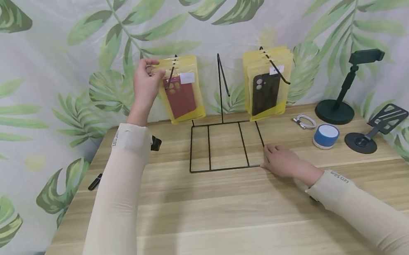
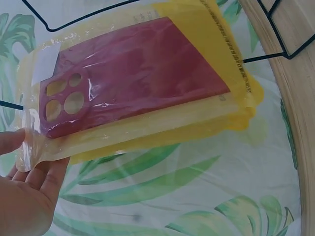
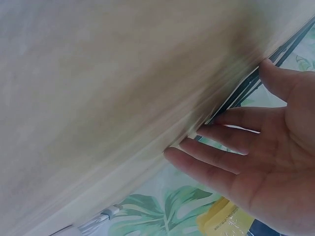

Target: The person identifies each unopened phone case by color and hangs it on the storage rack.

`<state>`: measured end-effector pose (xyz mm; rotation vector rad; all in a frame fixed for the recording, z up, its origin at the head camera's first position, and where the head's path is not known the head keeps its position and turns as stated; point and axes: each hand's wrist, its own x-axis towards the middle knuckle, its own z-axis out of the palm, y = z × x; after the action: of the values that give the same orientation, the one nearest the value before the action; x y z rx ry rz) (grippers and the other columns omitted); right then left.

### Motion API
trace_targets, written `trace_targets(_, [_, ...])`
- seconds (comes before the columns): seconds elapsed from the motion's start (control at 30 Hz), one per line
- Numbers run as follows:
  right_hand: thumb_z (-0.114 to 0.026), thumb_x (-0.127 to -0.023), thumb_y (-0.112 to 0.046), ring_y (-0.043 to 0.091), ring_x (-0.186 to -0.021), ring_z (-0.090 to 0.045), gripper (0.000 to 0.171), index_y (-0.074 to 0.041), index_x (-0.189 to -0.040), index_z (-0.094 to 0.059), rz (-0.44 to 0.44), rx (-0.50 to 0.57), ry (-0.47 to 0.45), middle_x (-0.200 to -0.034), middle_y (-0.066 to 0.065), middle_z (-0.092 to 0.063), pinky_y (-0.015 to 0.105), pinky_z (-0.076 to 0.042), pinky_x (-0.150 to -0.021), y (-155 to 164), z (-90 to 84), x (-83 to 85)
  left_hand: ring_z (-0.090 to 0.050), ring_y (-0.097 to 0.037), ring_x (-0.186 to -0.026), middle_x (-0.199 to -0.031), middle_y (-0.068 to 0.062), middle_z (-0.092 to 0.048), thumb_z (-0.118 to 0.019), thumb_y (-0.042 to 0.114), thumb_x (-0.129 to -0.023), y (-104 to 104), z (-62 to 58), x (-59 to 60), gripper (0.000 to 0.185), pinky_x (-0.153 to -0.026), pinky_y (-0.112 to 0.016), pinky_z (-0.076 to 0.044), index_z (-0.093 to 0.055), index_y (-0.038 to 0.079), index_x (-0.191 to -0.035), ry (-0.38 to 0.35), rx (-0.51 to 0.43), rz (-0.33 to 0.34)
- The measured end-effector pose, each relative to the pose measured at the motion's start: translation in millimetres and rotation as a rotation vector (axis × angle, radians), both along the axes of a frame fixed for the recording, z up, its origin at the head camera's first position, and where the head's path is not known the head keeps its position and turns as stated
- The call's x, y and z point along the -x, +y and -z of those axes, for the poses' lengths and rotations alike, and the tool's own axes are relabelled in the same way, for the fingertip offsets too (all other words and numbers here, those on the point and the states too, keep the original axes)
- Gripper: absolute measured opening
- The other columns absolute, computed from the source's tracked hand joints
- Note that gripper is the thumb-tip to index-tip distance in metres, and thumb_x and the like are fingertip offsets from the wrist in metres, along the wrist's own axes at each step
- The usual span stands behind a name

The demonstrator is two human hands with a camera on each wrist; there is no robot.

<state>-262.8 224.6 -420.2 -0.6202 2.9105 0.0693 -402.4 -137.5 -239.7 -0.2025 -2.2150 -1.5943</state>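
Observation:
My left hand (image 1: 146, 81) is raised at the top left corner of a yellow, clear-fronted pouch with a red phone case (image 1: 181, 98) inside. In the left wrist view my thumb lies on the front of the pouch (image 2: 133, 83) and the fingers go behind it. This pouch hangs with others on the left hook of a black wire display rack (image 1: 227, 168). My right hand (image 1: 282, 161) is down at the front right corner of the rack's base, its fingers extended and fingertips against the tabletop. On the right hook hang several yellow pouches with a black phone case (image 1: 266, 94) in front.
To the right are a white cable (image 1: 306, 122), a blue and white cylinder (image 1: 326, 136), a dark green phone stand (image 1: 337, 109) and a black folding stand (image 1: 365, 142). A small black stick (image 1: 95, 181) lies at left. A leaf-print curtain (image 1: 53, 77) backs the table.

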Motion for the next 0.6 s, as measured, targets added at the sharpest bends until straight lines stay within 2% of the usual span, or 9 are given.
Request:
trace_targets(0.1, [-0.047, -0.105, -0.037, 0.047, -0.138, -0.041, 0.064, 0.014, -0.143, -0.040, -0.005, -0.003, 0.007, -0.150, 0.033, -0.040, 0.055, -0.037, -0.114, -0.1, 0.2, 0.1, -0.052, -0.004, -0.069, -0.091, 0.006, -0.062, -0.067, 0.016, -0.094, -1.0, 1.8, -0.2, 0.033, -0.064, -0.020, -0.043, -0.054, 0.009, -0.124, 0.011, 0.059, -0.023])
trace_targets(0.2, [-0.047, -0.105, -0.036, 0.046, -0.138, -0.041, 0.064, 0.014, -0.143, -0.040, -0.011, -0.005, 0.011, -0.150, 0.033, -0.040, 0.054, -0.037, -0.114, 0.1, 0.6, 1.1, -0.058, -0.011, -0.091, -0.115, -0.001, -0.061, -0.066, 0.025, -0.096, -3.0, 4.0, -2.8, 0.043, -0.077, -0.024, -0.048, -0.050, 0.011, -0.133, 0.034, 0.139, -0.047])
trace_targets(0.3, [-0.047, -0.105, -0.036, 0.046, -0.138, -0.041, 0.064, 0.014, -0.143, -0.040, -0.014, -0.003, 0.010, -0.150, 0.033, -0.040, 0.054, -0.037, -0.114, 0.7, 0.7, 1.7, -0.059, -0.020, -0.109, -0.132, -0.007, -0.056, -0.063, 0.027, -0.098, -6.2, 9.5, -7.8, 0.050, -0.091, -0.032, -0.051, -0.044, 0.011, -0.141, 0.090, 0.238, -0.075])
trace_targets(0.37, [-0.047, -0.105, -0.036, 0.046, -0.139, -0.040, 0.064, 0.014, -0.144, -0.039, -0.013, 0.002, 0.005, -0.150, 0.033, -0.039, 0.054, -0.037, -0.114, 1.5, 0.8, 1.6, -0.058, -0.024, -0.119, -0.140, -0.009, -0.051, -0.061, 0.022, -0.098, -7.4, 15.8, -13.7, 0.051, -0.099, -0.037, -0.049, -0.041, 0.009, -0.144, 0.145, 0.285, -0.102])
trace_targets(0.47, [-0.048, -0.105, -0.036, 0.047, -0.138, -0.040, 0.064, 0.014, -0.144, -0.039, -0.006, 0.009, 0.000, -0.150, 0.033, -0.039, 0.055, -0.037, -0.114, 2.9, 1.0, 1.4, -0.056, -0.027, -0.123, -0.144, -0.012, -0.047, -0.060, 0.014, -0.097, -6.1, 27.9, -27.4, 0.050, -0.105, -0.040, -0.046, -0.041, 0.005, -0.142, 0.258, 0.303, -0.146])
trace_targets(0.6, [-0.047, -0.104, -0.038, 0.047, -0.139, -0.040, 0.065, 0.014, -0.144, -0.039, 0.000, 0.002, 0.003, -0.151, 0.032, -0.039, 0.055, -0.037, -0.115, 5.0, 2.2, 1.2, -0.058, -0.029, -0.115, -0.127, -0.017, -0.055, -0.058, 0.007, -0.095, 1.7, 47.6, -56.9, 0.035, -0.103, -0.041, -0.048, -0.050, -0.002, -0.128, 0.391, 0.248, -0.173])
